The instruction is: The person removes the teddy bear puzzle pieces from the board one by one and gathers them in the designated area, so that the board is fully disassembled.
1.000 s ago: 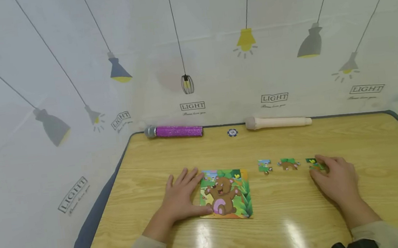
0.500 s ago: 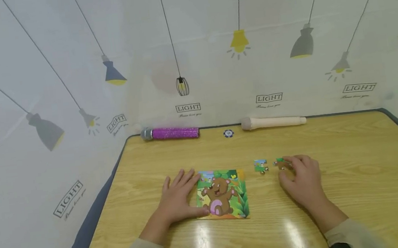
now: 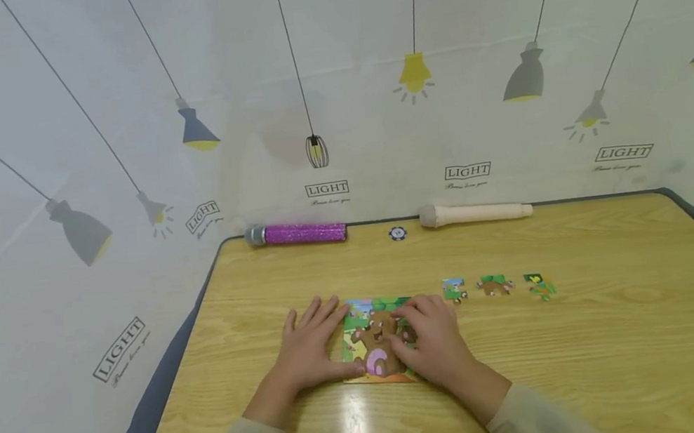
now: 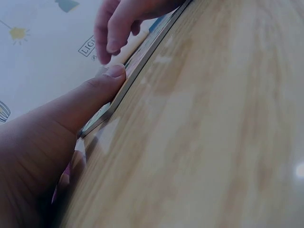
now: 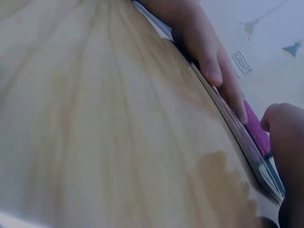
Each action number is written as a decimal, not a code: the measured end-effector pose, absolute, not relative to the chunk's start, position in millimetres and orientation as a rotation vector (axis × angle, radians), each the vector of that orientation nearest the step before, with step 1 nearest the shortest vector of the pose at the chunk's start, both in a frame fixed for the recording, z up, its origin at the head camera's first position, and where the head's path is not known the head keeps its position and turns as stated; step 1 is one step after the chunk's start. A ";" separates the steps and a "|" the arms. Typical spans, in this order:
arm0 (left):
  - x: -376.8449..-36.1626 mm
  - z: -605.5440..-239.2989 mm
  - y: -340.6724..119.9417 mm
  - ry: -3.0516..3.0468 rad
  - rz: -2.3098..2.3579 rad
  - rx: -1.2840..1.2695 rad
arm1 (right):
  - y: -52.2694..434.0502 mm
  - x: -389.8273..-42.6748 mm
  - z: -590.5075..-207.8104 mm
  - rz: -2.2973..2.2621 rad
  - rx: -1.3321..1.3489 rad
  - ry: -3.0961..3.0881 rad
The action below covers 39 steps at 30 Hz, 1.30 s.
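Observation:
A square jigsaw puzzle (image 3: 373, 344) printed with a brown bear lies flat on the wooden table. My left hand (image 3: 313, 347) rests along its left side with fingers spread, the thumb on the lower left corner. Over the puzzle's right part is my right hand (image 3: 433, 341), its fingers loosely bent and apart from the thumb. In the left wrist view, the right hand's fingers (image 4: 118, 35) hang close above the board, with nothing seen between them. To the right lie three loose puzzle pieces in a row: one blue and green (image 3: 454, 288), one brown (image 3: 494, 286), one dark green and yellow (image 3: 534, 279).
At the table's back edge lie a glittery purple microphone (image 3: 304, 233), a blue and white poker chip (image 3: 397, 233) and a pale pink microphone (image 3: 480, 213). A white sheet (image 3: 367, 101) printed with lamps stands behind the table (image 3: 619, 329).
My right hand has moved left from beside the rightmost loose piece, past the middle piece, to over the puzzle. All three pieces stay on the table. The left hand keeps its place.

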<state>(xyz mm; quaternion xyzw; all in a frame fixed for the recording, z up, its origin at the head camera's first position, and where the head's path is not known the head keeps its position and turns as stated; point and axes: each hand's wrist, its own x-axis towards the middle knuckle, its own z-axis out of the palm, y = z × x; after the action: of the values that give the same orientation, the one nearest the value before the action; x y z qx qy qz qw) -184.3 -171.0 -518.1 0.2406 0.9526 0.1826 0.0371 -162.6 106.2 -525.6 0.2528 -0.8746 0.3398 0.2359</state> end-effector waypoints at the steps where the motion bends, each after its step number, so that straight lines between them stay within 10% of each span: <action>1: -184.1 -517.6 -171.0 2.923 0.560 0.736 | 99.6 -162.7 -525.3 0.931 0.727 -2.383; 39: -184.1 -518.4 -171.0 2.925 0.531 0.731 | 75.2 -167.1 -495.8 1.096 0.596 -2.989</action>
<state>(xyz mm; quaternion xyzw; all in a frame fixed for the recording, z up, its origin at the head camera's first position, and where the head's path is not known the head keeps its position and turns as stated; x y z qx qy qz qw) -184.1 -171.0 -518.4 0.2386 0.9547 0.1733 0.0401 -167.1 75.2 -495.8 0.1838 -0.9218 0.3379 -0.0485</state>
